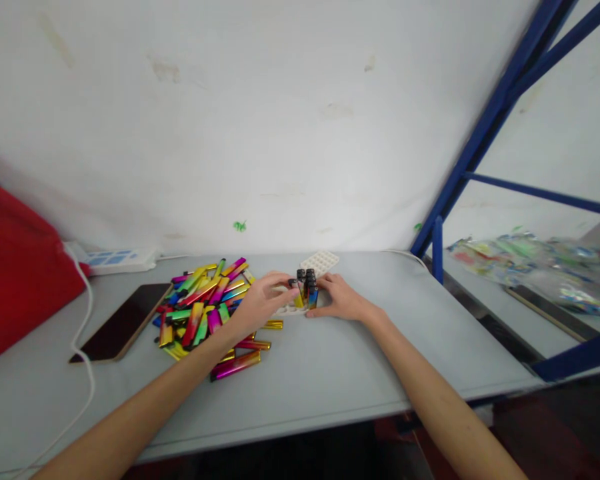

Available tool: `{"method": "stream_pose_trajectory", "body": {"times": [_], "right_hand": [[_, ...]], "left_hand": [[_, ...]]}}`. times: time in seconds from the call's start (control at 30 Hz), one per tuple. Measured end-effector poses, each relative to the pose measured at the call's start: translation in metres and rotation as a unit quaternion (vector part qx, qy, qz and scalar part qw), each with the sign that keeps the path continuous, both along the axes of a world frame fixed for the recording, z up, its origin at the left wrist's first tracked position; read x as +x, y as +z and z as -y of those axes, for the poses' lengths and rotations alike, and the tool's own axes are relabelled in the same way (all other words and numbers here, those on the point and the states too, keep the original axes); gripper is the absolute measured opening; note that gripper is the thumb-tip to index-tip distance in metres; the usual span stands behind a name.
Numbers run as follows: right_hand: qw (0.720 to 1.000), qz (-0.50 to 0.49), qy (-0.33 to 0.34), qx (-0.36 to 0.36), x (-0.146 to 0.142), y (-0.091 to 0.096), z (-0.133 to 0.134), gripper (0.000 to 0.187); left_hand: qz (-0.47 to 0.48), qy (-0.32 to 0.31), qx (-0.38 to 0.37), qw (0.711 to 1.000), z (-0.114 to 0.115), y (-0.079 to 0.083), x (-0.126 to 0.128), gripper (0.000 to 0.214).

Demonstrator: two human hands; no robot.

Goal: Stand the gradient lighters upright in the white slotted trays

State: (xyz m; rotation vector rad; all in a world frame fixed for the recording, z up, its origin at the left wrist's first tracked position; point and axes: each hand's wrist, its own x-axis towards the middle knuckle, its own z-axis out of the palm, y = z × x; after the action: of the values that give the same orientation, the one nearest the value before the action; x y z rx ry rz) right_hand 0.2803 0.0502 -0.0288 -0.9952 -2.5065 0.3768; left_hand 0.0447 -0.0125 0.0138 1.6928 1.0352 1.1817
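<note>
A heap of shiny multicoloured lighters (pixel 207 307) lies on the grey table (pixel 330 360). To its right is a white slotted tray (pixel 320 262) with several lighters standing upright (pixel 307 287) in its near end. My left hand (pixel 260 300) pinches one lighter at the left side of that upright group. On the group's right side rests my right hand (pixel 343 299), fingers curled against the tray and the standing lighters.
A dark phone (pixel 123 321) lies left of the heap with a white cable (pixel 83 333) beside it. A white power strip (pixel 115 260) sits by the wall, a red bag (pixel 15 267) at far left. Blue shelf struts (pixel 485 127) and plastic packets (pixel 530 257) stand right.
</note>
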Motion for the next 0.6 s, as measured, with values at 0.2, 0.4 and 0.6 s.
{"method": "stream_pose_trajectory", "body": {"times": [0.2,0.4,0.6], "right_hand": [[1.000,-0.003,0.006,-0.003,-0.001,0.001,0.000,0.067],[1.000,-0.002,0.005,0.001,-0.001,0.000,0.000,0.066],[1.000,0.005,0.000,-0.004,-0.001,0.001,0.001,0.068]], "left_hand": [[-0.026,0.038,0.011,0.999,-0.002,-0.006,0.003,0.027],[-0.120,0.007,0.090,0.989,-0.003,-0.007,0.008,0.017],[-0.167,0.026,0.114,0.979,-0.008,-0.016,0.011,0.021]]}}
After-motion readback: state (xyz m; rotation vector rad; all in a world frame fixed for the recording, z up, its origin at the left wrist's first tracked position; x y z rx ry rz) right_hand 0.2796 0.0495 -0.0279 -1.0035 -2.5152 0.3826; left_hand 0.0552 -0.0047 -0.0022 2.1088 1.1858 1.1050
